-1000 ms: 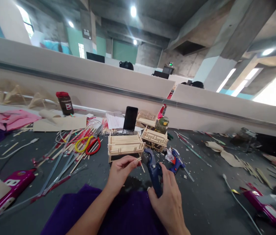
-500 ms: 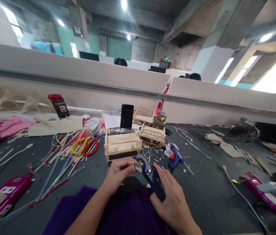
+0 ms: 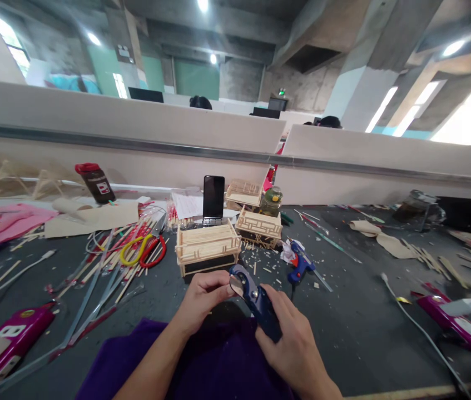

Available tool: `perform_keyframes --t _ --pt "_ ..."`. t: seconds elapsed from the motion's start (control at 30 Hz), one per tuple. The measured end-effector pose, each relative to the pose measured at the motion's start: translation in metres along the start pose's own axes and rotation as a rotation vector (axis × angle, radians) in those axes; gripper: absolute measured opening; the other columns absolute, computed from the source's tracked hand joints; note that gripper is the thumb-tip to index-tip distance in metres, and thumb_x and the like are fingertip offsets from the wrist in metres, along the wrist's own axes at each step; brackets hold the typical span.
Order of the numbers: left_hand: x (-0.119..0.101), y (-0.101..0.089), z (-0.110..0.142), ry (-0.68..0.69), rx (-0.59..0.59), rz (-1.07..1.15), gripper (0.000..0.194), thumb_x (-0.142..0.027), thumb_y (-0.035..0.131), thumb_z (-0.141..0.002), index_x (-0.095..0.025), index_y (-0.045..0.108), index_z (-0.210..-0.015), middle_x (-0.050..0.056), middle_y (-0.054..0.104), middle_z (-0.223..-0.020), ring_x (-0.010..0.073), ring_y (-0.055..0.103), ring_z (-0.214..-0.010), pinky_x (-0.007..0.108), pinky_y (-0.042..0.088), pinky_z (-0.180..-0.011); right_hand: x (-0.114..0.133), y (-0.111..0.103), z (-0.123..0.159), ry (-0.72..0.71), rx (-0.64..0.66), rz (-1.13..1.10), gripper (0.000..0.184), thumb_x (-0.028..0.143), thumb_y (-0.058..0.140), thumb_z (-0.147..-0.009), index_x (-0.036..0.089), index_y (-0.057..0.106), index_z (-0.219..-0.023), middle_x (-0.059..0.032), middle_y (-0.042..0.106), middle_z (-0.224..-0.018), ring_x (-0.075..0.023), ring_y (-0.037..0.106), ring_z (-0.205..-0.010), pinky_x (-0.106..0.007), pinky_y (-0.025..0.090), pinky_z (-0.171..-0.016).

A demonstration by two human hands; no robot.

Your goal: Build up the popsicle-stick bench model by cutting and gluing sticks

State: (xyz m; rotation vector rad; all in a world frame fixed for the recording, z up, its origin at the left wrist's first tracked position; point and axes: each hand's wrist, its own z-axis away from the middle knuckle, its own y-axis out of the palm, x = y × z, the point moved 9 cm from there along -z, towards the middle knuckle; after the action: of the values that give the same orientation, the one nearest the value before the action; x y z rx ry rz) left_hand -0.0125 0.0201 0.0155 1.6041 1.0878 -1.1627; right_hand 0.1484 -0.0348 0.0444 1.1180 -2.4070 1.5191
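My right hand [image 3: 291, 339] is wrapped round the handles of a blue cutter [image 3: 255, 299], its head pointing up and left. My left hand [image 3: 202, 297] is closed in a pinch right at the cutter's jaws; what its fingers hold is too small to make out. Both hands hover over a purple cloth [image 3: 202, 366] at the near edge of the dark table [image 3: 356, 328]. Just beyond them stands a small box built of wooden sticks [image 3: 207, 246].
A second stick box [image 3: 258, 226], a phone standing upright [image 3: 213, 197], a blue glue gun [image 3: 299, 266], red and yellow scissors [image 3: 143, 250], loose sticks [image 3: 110, 266], a dark jar [image 3: 95, 182] and pink cases [image 3: 14, 339] lie around. A low wall [image 3: 135, 139] runs behind.
The thin stick seen in my left fingers a second ago no longer shows. Both hands and the cutter sank slightly toward the purple cloth as the view tilted up.
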Motion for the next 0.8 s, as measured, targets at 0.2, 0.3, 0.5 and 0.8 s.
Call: perform_keyframes --t 0.2,0.3,0.5,0.8 --pt "-0.004 0.002 0.000 0.011 0.006 -0.014 0.016 -0.030 0.070 -0.081 -0.016 0.078 -0.080 0.007 0.068 -0.081 0.0180 0.058 -0.078 0.027 0.043 -0.073 0.000 0.004 0.000 0.033 0.019 -0.033 0.059 0.013 0.052 -0.076 0.018 0.045 -0.134 -0.0100 0.064 -0.110 -0.0235 0.065 -0.099 -0.034 0.056 -0.084" --pt "-0.007 0.001 0.000 0.026 -0.001 -0.005 0.016 -0.030 0.069 -0.082 -0.017 0.078 -0.080 0.006 0.068 -0.082 0.0174 0.059 -0.078 0.026 0.043 -0.073 0.001 0.004 -0.001 0.053 0.018 -0.052 0.061 0.013 0.051 -0.076 0.018 0.043 -0.136 -0.0109 0.062 -0.113 -0.0244 0.063 -0.105 -0.037 0.054 -0.090" --pt "-0.010 0.000 0.000 0.029 -0.012 -0.006 0.017 -0.031 0.070 -0.081 -0.016 0.078 -0.078 0.007 0.070 -0.082 0.0184 0.060 -0.077 0.027 0.045 -0.071 0.000 0.006 -0.002 0.091 0.042 -0.095 0.064 0.011 0.050 -0.074 0.019 0.042 -0.137 -0.0098 0.060 -0.118 -0.0239 0.059 -0.111 -0.037 0.051 -0.096" --pt "-0.012 0.000 -0.001 0.049 0.004 -0.024 0.019 -0.034 0.070 -0.081 -0.017 0.078 -0.078 0.007 0.070 -0.081 0.0183 0.060 -0.077 0.026 0.045 -0.072 -0.003 0.006 -0.001 0.099 0.071 -0.115 0.065 0.011 0.052 -0.075 0.021 0.040 -0.138 -0.0096 0.058 -0.119 -0.0231 0.059 -0.109 -0.035 0.052 -0.092"
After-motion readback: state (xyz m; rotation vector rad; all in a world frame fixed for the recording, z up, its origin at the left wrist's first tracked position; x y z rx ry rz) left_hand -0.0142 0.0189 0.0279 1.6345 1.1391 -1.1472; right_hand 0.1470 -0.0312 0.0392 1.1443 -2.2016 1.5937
